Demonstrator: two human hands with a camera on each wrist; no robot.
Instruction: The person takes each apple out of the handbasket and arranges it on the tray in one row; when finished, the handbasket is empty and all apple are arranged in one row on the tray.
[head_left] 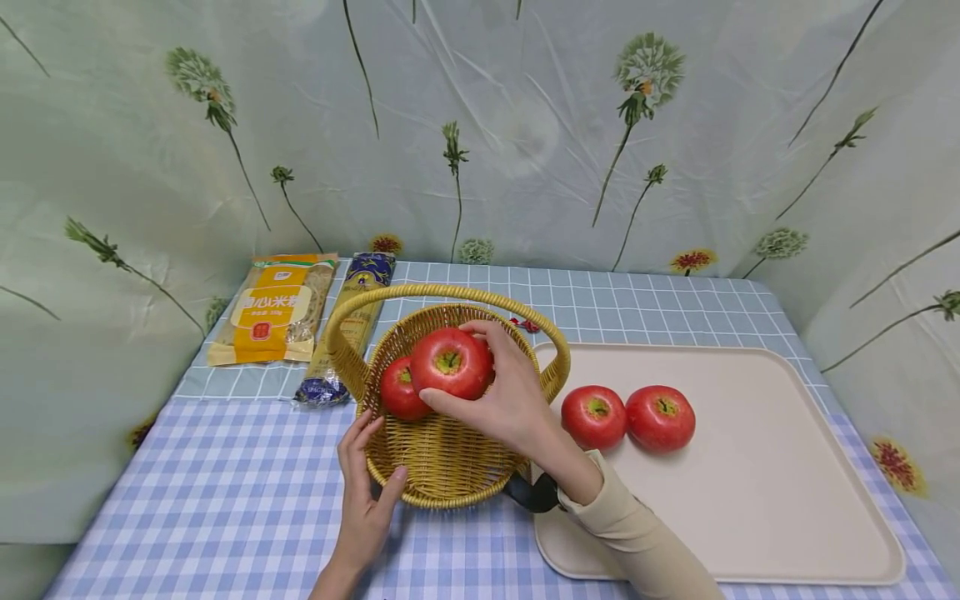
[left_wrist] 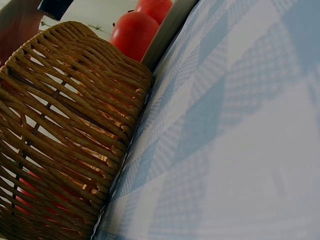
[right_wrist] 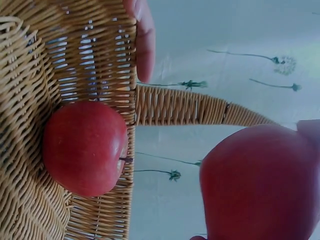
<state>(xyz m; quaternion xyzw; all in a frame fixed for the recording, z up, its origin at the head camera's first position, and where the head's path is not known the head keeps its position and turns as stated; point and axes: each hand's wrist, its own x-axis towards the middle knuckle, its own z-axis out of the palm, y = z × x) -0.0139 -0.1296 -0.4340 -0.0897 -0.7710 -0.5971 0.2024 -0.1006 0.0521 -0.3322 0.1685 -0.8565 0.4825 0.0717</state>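
A red apple is in my right hand, thumb and fingers on either side of it, above the basket's opening. The yellow wicker basket, with its arched handle, stands on the checked cloth. Inside, against the left wall, lies another red apple, which the raised one partly covers in the head view. In the right wrist view this lower apple shows its stem. My left hand holds the basket's front left side, fingertips and thumb at the rim.
To the right, a beige tray carries two red apples side by side near its left edge. Behind the basket on the left lie a yellow noodle packet and a spaghetti packet. A flowered curtain hangs behind the table.
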